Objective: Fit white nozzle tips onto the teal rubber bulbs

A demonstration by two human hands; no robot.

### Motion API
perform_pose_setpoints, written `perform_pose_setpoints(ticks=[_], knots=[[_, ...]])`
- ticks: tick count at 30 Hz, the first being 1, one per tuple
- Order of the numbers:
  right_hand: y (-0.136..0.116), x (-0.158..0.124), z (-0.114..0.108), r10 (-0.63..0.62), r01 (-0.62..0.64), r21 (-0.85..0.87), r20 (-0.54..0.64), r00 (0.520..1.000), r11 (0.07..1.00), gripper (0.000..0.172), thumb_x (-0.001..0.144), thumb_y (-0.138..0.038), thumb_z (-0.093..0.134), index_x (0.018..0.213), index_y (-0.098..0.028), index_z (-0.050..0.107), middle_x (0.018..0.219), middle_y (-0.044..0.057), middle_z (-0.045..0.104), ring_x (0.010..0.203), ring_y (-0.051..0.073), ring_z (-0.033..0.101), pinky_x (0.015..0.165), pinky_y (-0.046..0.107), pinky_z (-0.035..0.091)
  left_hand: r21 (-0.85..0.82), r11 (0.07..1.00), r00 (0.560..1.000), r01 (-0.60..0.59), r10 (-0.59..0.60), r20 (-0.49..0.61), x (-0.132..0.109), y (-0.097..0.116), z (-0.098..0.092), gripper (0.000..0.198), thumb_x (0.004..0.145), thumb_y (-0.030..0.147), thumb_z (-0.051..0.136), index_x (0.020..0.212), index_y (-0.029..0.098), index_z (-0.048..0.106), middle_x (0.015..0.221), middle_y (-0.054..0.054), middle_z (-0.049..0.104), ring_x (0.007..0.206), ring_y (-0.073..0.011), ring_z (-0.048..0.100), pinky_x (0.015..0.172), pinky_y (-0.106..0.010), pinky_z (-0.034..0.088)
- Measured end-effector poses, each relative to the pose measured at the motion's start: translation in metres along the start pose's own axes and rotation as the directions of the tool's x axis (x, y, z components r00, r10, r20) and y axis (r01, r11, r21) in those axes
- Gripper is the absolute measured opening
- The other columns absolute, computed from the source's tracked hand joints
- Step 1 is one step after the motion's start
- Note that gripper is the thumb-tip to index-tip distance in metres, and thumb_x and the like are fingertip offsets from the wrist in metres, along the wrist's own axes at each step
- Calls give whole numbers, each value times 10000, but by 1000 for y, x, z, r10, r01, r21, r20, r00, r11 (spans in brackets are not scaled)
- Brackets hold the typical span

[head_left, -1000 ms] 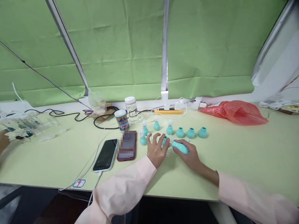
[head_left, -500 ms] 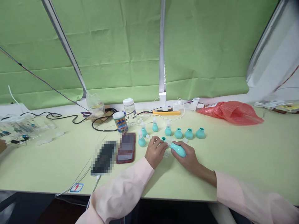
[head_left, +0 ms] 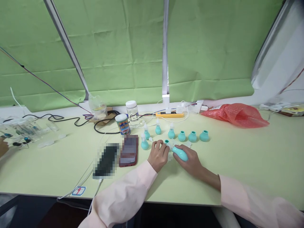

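Note:
My right hand (head_left: 192,160) is wrapped round a teal rubber bulb (head_left: 180,153) lying on its side on the table. My left hand (head_left: 158,155) is closed at the bulb's mouth, its fingertips pinching a small clear tip (head_left: 170,146) there. Just behind the hands stand three teal bulbs without tips (head_left: 192,136) in a row. Left of those, several teal bulbs with clear nozzles (head_left: 157,128) stand upright.
Two phones (head_left: 129,150) lie left of my hands, one on a white cable. A printed can (head_left: 123,124), a clear jar (head_left: 132,110), a yellow power strip (head_left: 169,114) and a red plastic bag (head_left: 235,114) sit at the back. Another person's hand (head_left: 3,148) shows at far left.
My left fingers have curled from spread into a pinch at the bulb's mouth. The bulb in my right hand has shifted slightly left toward them.

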State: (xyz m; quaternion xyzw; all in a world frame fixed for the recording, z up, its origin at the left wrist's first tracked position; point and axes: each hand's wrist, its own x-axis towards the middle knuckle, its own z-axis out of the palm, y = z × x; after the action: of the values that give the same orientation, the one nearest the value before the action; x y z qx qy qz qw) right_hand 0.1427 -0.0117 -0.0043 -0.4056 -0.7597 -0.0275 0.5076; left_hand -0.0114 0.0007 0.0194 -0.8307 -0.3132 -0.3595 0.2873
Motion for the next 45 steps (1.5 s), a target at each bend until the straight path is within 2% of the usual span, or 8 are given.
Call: perform_pose_setpoints(ticks=[8,12,18,23,32,38,41,45], knots=[[0,-1,-2,-31,32,44,-19,999,999,227,701,-215,500,924,-181,474,818,58,586,739,178,561,633,301,457,-25,999,999,-40,40,-22,0,-2,2,95,742,71,398,722,105,484,667,-66,505,775,-194,444,622,-320,382],[-5,2,-2,187,-192,157,45,981,969,186,691,-273,513,853,-181,502,811,45,586,733,174,552,655,297,449,-25,999,995,-44,41,-95,0,-2,1,57,719,67,435,729,96,484,665,-63,516,759,-184,450,619,-316,391],[-7,9,-1,453,-487,284,180,873,826,203,678,-353,515,771,-171,516,766,34,576,704,171,540,629,282,451,-79,996,994,47,-55,-93,5,-2,-5,95,727,136,460,809,115,503,710,-66,543,750,-182,441,611,-320,386],[-5,10,-4,417,-454,284,182,890,845,218,656,-336,536,799,-172,526,806,37,575,751,175,528,684,292,430,-85,993,997,79,-81,-17,7,-3,-4,213,743,206,461,950,159,485,875,-84,539,765,-186,423,615,-334,376],[-8,8,-3,430,-461,299,166,887,835,225,643,-343,544,793,-176,530,814,43,580,769,188,527,682,302,422,-102,994,992,-41,28,-127,-3,-3,4,156,720,60,459,855,132,490,758,-61,543,734,-164,417,583,-294,370],[-8,12,-2,570,-591,439,195,798,677,240,639,-381,550,765,-178,530,720,22,559,630,146,511,536,254,416,-208,978,983,-18,-21,-184,-6,-2,3,184,710,77,491,882,137,472,774,-55,538,729,-147,416,612,-291,395],[2,17,-2,678,-663,533,207,705,527,254,647,-406,536,740,-170,516,580,-8,504,460,93,430,385,206,333,-210,977,990,-34,4,-142,-6,-1,2,170,719,85,475,881,135,481,788,-59,545,723,-149,422,615,-299,399],[8,22,-5,633,-604,607,204,747,517,238,641,-378,554,736,-163,515,561,-18,493,398,60,362,367,204,298,-168,986,997,16,-4,75,-5,-3,7,134,744,91,416,787,143,531,674,-53,540,667,-155,425,536,-276,396]])
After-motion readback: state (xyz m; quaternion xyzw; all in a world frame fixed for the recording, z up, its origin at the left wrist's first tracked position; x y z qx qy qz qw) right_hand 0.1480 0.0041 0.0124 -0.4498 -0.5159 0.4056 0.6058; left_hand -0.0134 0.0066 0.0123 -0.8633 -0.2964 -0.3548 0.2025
